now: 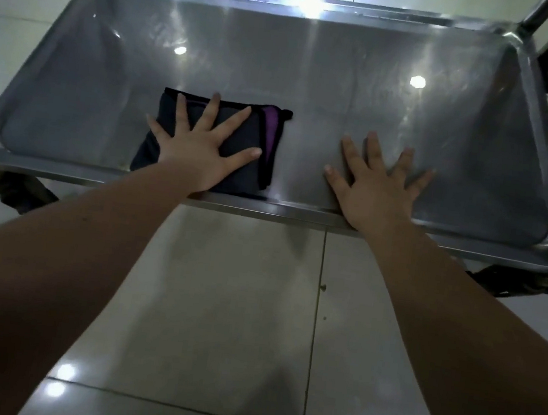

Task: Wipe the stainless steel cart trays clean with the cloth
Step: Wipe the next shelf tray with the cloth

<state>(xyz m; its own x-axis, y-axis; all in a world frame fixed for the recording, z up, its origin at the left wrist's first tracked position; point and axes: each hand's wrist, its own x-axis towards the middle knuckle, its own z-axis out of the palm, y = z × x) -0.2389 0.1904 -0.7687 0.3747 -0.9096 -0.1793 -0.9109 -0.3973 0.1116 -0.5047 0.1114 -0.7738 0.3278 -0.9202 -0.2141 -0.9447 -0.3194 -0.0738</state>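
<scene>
So the left hand (197, 149) is flat on a folded dark cloth (239, 141) with a purple bit showing, fingers spread straight and pressing it down, not gripping. The cloth sits in the near-left part of the steel cart tray (318, 57), close to the front rim. The right hand (378, 185) lies palm-down on bare tray nearby, fingers splayed, holding nothing, tiled floor (253, 308) below.
</scene>
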